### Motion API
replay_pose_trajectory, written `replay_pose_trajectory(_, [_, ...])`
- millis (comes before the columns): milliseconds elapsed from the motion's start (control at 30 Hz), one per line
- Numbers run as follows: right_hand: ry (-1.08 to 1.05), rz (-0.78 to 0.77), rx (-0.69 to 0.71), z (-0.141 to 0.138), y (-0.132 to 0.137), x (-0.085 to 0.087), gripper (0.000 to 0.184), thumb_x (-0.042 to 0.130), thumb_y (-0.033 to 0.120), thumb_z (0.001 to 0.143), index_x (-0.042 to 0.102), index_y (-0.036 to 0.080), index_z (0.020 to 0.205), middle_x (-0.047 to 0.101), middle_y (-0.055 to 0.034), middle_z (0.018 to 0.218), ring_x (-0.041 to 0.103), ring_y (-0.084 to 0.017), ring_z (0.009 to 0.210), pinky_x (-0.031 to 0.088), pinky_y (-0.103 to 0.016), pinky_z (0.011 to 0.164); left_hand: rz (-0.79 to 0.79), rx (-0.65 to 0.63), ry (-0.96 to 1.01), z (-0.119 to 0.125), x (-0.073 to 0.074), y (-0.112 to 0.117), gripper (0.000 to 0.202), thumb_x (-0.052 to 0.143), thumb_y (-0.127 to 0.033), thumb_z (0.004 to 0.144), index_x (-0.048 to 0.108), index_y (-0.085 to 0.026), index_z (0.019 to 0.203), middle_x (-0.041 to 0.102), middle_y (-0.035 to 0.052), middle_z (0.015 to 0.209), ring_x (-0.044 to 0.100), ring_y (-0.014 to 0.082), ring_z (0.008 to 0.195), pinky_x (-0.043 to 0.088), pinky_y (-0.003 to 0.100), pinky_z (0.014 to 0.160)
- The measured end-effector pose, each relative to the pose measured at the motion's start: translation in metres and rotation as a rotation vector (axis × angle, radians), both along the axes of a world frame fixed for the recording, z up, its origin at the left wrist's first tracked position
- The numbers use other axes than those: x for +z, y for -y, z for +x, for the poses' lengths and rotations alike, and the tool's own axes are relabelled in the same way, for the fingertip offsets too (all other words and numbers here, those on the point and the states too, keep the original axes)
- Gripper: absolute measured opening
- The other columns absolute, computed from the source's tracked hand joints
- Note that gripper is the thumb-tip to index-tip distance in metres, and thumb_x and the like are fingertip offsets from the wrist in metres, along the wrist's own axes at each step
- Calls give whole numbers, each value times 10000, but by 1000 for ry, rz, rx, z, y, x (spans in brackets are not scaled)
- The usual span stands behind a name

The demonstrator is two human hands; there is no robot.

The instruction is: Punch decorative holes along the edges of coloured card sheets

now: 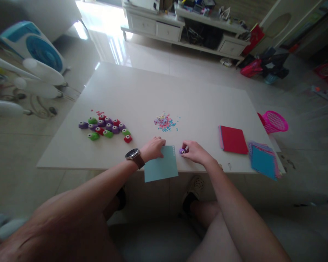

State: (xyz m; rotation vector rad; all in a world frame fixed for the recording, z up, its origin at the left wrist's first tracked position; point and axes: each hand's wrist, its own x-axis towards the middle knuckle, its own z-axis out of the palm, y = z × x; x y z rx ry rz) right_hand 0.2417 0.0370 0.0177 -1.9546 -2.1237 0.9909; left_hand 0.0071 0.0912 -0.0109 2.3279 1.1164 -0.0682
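My left hand (153,148), with a watch on its wrist, holds the upper left part of a pale blue-green sheet of paper (164,168). A short row of small punched holes runs down the sheet's top right edge, and its lower part hangs over the table's front edge. My right hand (195,152) grips a small purple craft punch (183,151) just right of the paper, apart from it. Beyond my hands lies a pile of tiny coloured paper cut-outs (165,122), mostly pink and blue.
Several red, green and purple craft punches (108,127) sit on the left of the white table (207,105). A red-topped paper stack (233,139) lies at the right. Blue and pink sheets (264,162) overhang the right corner. A pink basket (275,121) stands beyond the table.
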Motion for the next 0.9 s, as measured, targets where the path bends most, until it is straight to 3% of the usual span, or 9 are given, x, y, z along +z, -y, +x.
replay_pose_trajectory(900, [-107, -131, 62, -11, 0, -2, 253, 809, 177, 699, 565, 179, 765, 648, 10, 745, 594, -140, 703, 378, -226, 618, -12, -19, -22, 3, 6, -2, 461, 857, -284, 698, 648, -168, 1091, 691, 91, 1081, 634, 258, 1018, 475, 312, 814])
